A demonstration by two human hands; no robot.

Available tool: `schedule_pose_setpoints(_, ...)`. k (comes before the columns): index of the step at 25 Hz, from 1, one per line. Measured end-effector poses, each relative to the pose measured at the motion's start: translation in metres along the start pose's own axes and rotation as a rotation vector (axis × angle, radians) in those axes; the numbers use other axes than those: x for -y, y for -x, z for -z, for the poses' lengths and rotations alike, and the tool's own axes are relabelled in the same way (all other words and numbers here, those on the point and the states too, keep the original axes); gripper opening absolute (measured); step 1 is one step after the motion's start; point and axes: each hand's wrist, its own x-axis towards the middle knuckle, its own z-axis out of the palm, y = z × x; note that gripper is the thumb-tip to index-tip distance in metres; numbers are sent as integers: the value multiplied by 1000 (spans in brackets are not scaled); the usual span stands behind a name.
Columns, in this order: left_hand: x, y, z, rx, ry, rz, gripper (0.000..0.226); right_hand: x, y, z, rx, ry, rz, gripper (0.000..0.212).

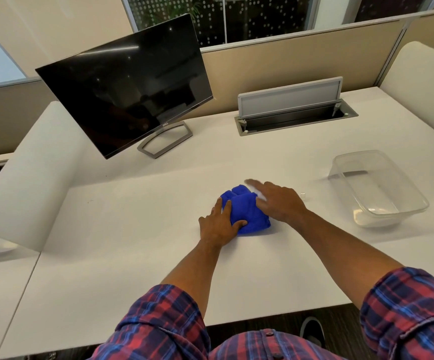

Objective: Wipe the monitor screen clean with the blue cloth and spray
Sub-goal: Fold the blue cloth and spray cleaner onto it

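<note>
A crumpled blue cloth (245,213) lies on the white desk (137,255) in front of me. My left hand (219,226) grips its left side, thumb and fingers pinching the fabric. My right hand (278,201) lies over the cloth's right side, its fingers blurred and stretched toward the far left. Something small and white (258,195) shows under those fingers; I cannot tell what it is. The dark monitor (127,84), switched off, stands tilted on its grey stand (165,141) at the far left. No spray bottle is clearly in sight.
A clear plastic tub (378,188) sits to the right of my hands, with a tiny clear object (303,195) between them. An open cable hatch (293,110) is set in the desk's far side. White rounded dividers (28,178) flank the desk on both sides.
</note>
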Motion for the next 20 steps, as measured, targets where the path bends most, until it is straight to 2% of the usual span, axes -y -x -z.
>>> schedule_pose_setpoints(6,1,-1,0,33,-10,-2,90,-29,4,4,-234,-574,-244,79)
schedule_pose_setpoints(12,0,0,1,53,6,13,90,-30,13,-4,-304,-842,-359,89)
schedule_pose_setpoints(16,-1,2,0,2,63,2,90,-37,19,-12,-323,-877,-377,93)
schedule_pose_setpoints(20,0,10,-2,-200,336,-57,96,-44,27,-19,-345,-727,-333,87)
